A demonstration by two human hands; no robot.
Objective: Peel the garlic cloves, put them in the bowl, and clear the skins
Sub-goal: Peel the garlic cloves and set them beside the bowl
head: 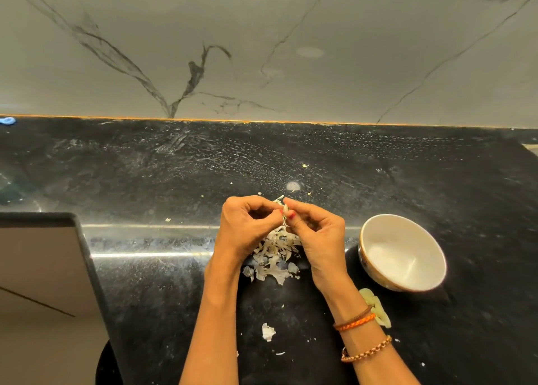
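Note:
Both hands meet above the black counter [145,283]. My left hand [247,227] and my right hand [317,233] pinch one small garlic clove [286,209] between their fingertips, with papery skin hanging from it. Below them lies a pile of garlic skins [273,259]. A white bowl [407,280] with a gold rim stands to the right of my right hand, and its inside looks bare. Pale peeled garlic cloves [375,306] lie on the counter just in front of the bowl, partly behind my right wrist.
A loose skin scrap [267,332] lies between my forearms, and small flecks dot the counter. The marble wall [262,50] rises behind the counter. At the left the counter ends at an edge with the floor [37,268] below. A blue object [7,120] sits far left.

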